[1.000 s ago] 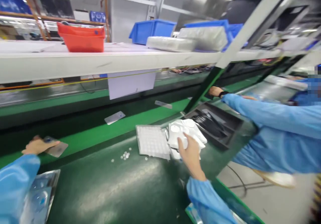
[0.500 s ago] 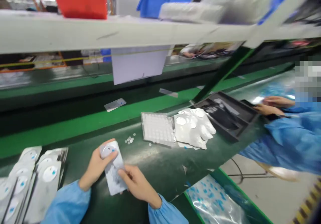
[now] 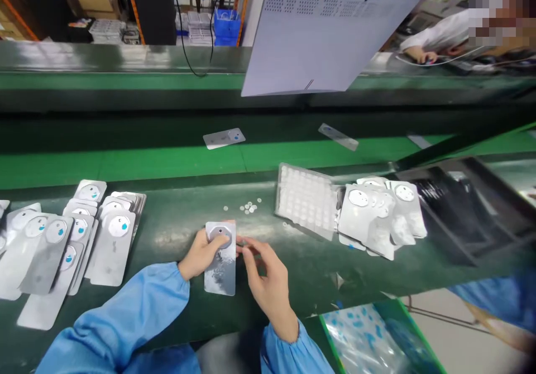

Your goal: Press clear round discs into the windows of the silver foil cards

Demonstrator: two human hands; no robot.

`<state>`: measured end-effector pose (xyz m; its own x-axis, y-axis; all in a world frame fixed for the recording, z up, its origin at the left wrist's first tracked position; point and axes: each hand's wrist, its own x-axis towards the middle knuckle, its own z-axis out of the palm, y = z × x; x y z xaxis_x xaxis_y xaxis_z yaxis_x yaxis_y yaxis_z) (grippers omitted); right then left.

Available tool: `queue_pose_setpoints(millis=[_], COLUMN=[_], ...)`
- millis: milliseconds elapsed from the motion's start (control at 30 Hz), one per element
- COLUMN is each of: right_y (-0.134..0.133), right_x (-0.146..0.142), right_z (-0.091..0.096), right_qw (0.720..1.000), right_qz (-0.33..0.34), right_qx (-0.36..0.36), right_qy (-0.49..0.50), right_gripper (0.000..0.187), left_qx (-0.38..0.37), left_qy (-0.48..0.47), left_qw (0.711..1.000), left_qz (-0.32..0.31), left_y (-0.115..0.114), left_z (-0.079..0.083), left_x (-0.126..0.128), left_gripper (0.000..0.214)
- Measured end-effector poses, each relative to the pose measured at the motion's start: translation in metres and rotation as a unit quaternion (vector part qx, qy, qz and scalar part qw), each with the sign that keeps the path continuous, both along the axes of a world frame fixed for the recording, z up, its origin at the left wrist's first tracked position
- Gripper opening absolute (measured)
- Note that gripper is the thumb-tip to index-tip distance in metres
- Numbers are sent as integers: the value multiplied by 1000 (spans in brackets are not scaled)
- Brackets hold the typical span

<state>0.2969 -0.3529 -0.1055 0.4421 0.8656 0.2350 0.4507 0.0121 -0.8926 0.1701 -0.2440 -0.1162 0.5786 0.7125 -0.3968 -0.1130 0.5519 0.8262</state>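
My left hand (image 3: 203,254) is closed around a silver rectangular panel (image 3: 220,279) with rounded corners and a round disc near its top. Its thumb presses on the disc, and dark mottled reflections show below. My right hand (image 3: 268,276) is at the panel's right edge with thumb and index finger brought together; what lies between them, if anything, is too small to make out. Just beyond the panel, several small round pale discs (image 3: 250,207) lie loose on the dark green bench (image 3: 176,217). To their right is a clear tray (image 3: 305,201) with rows of whitish round pieces.
Stacks of similar panels (image 3: 111,245) with blue-marked discs lie at the left. More silver panels (image 3: 368,215) are piled right of the tray, before a dark divided box (image 3: 456,212). A green-edged bin (image 3: 372,335) sits below the bench edge. A white board (image 3: 314,44) hangs ahead.
My view has swung right and down, so the shelf above is gone. The panel is now more upright, and my right hand has moved from its lower face to its upper right edge.
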Motion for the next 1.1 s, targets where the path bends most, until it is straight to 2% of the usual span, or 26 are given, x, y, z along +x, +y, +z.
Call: queue_pose_setpoints(millis=[133, 200, 300, 367, 500, 767, 1000, 1100], right_y=[11, 14, 16, 16, 15, 17, 19, 20], right_x=[2, 3, 4, 3, 2, 1, 14, 20], right_z=[-2, -6, -10, -10, -7, -4, -2, -9], right_qw=[985, 976, 967, 964, 968, 967, 930, 938], right_qz=[35, 36, 32, 28, 37, 48, 115, 145], right_qx=[35, 30, 31, 33, 0, -11, -13, 23], right_qy=[-163, -211, -251, -264, -249, -249, -350, -314], right_gripper=[26, 28, 27, 25, 24, 24, 27, 29], left_qx=[92, 78, 16, -3, 14, 31, 19, -17], left_qy=[38, 23, -18, -34, -36, -45, -59, -62], left_qw=[995, 996, 999, 999, 999, 998, 997, 998], left_qz=[-21, -35, -36, -26, -10, -36, -42, -23], left_y=[1, 1, 2, 2, 1, 0, 0, 1], left_z=[0, -1, -3, -4, -5, -10, -14, -12], left_x=[-3, -5, -7, -7, -5, -7, -6, -6], left_gripper=[40, 43, 48, 48, 42, 46, 45, 43])
